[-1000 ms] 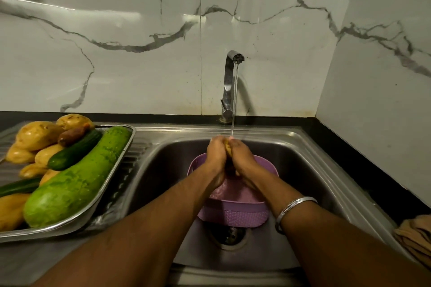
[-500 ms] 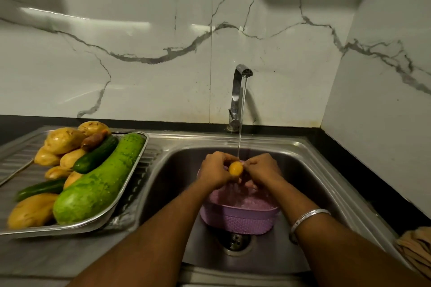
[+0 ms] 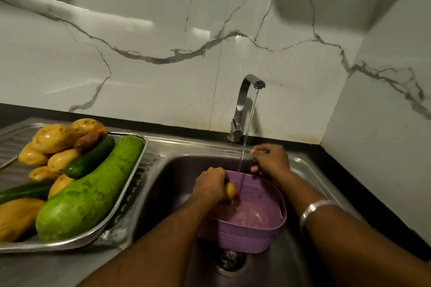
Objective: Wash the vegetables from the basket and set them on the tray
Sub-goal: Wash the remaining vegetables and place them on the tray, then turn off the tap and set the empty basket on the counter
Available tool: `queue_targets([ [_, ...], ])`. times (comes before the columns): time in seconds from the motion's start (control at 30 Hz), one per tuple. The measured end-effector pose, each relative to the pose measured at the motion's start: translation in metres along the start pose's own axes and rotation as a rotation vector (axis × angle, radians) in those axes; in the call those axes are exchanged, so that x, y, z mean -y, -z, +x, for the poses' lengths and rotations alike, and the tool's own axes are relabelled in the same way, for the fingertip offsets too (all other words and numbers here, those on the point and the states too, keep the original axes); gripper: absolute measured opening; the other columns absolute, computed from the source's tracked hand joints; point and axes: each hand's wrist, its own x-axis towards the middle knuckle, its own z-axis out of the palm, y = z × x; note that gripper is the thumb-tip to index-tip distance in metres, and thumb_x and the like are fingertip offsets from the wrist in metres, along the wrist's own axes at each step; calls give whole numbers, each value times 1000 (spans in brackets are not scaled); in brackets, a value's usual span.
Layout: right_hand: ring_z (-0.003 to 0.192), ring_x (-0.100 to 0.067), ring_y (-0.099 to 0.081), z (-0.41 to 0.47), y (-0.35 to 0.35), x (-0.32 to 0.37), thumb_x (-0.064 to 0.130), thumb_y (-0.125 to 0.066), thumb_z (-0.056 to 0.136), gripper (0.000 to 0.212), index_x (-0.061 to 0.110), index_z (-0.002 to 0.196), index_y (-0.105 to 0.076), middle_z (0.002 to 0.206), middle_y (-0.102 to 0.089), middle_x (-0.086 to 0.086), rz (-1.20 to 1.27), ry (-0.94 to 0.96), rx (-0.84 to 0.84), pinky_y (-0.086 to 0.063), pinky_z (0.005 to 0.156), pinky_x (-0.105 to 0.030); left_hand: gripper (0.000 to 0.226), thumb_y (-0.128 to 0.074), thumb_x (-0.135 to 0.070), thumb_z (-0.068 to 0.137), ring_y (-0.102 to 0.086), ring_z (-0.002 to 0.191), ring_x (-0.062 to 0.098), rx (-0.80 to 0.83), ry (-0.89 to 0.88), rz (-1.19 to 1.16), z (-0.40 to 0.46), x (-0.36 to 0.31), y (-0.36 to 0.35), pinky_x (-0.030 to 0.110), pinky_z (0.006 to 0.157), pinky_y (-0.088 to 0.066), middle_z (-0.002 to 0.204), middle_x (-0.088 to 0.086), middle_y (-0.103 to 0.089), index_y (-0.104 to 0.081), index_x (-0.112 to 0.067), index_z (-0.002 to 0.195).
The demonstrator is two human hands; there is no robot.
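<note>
The left hand [image 3: 211,187] gripped a small yellow vegetable [image 3: 231,190], its fingers curled round it so only the end showed past them, just above the near-left rim of the purple basket [image 3: 247,233]. The basket sat tilted in the steel sink [image 3: 172,177], over the drain [image 3: 229,260]. The right hand [image 3: 271,158] was beyond the basket's far rim with its fingers bent downward; whether they pinched the rim or held nothing could not be told. A thin stream from the tap [image 3: 245,105] fell between the two hands into the basket.

Left of the left fingers, across the sink's edge, the steel tray [image 3: 130,189] lay on the ribbed draining board of the bench, crowded with a large green gourd [image 3: 91,191], cucumbers [image 3: 89,161] and potatoes [image 3: 54,138]; the gourd ran along the tray's right rim. Bare sink floor lay open left of the basket. A silver bangle [image 3: 312,208] circled the right wrist.
</note>
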Motion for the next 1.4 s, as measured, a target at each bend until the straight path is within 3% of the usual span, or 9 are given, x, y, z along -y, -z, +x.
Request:
queue_targets([
  [0.1, 60, -18, -74, 26, -1, 36, 29, -75, 92, 41, 18, 130, -66, 91, -69, 4, -111, 142, 26, -61, 58, -33, 47, -92, -30, 67, -70, 98, 21, 53, 2, -26, 8, -2, -4, 33, 88, -56, 107, 3, -75, -75, -18, 108],
  [0.23, 56, -13, -68, 49, -14, 72, 62, -75, 81, 48, 16, 95, -73, 73, -67, 5, -420, 171, 13, -60, 62, -32, 51, -92, -30, 69, -68, 102, 20, 99, 35, -46, 14, -1, -9, 36, 92, -55, 111, 3, -74, -72, -18, 115],
  [0.33, 63, -18, -70, 66, -24, 71, 75, -70, 74, 63, 14, 88, -70, 76, -72, -4, -495, 168, -53, -60, 65, -33, 54, -93, -32, 66, -68, 100, 19, 113, 45, -26, 16, 0, -12, 36, 92, -56, 109, 2, -74, -72, -19, 113],
  [0.5, 53, -18, -70, 51, -18, 61, 52, -68, 92, 38, 16, 83, -70, 73, -71, -3, -296, 111, -36, -54, 55, -27, 47, -94, -36, 63, -64, 80, 13, 142, 41, -8, 13, 1, -12, 29, 79, -52, 97, -4, -75, -73, -20, 102],
  [0.57, 59, -19, -73, 40, -13, 53, 43, -67, 95, 30, 15, 96, -75, 82, -74, -3, -292, 122, 38, -61, 62, -33, 46, -94, -35, 63, -65, 83, 14, 143, 35, 20, 8, 0, -7, 30, 80, -54, 99, -2, -75, -73, -20, 102],
  [0.7, 58, -15, -74, 8, 0, 31, 37, -74, 91, 18, 20, 87, -77, 74, -75, 2, -398, 62, 132, -64, 74, -41, 49, -88, -39, 68, -64, 98, 21, -143, -73, 5, 3, -6, 8, 38, 88, -56, 110, -1, -66, -69, -24, 110],
  [0.87, 52, -11, -70, -37, 22, 5, 38, -72, 92, 25, 16, 81, -78, 57, -72, 3, -490, -34, 167, -61, 70, -32, 29, -80, -23, 74, -71, 94, 20, 201, -76, 71, -16, -16, 12, 39, 91, -58, 99, 1, -75, -76, -19, 102],
  [1.17, 78, -16, -68, -83, 20, -31, 40, -74, 85, 18, 25, 76, -75, 77, -71, 6, -532, -10, -30, -50, 68, -27, 35, -72, -41, 84, -63, 106, 23, -68, -188, 131, -35, -33, 39, 33, 87, -51, 117, 2, -66, -71, -25, 115],
  [1.4, 89, -25, -73, -67, 32, -47, 42, -77, 81, 11, 31, 78, -77, 91, -78, -1, -519, 52, 48, -59, 79, -35, 61, -94, -48, 54, -65, 91, 11, -54, -234, 163, -59, -31, 138, 29, 77, -52, 101, -12, -71, -73, -31, 108],
])
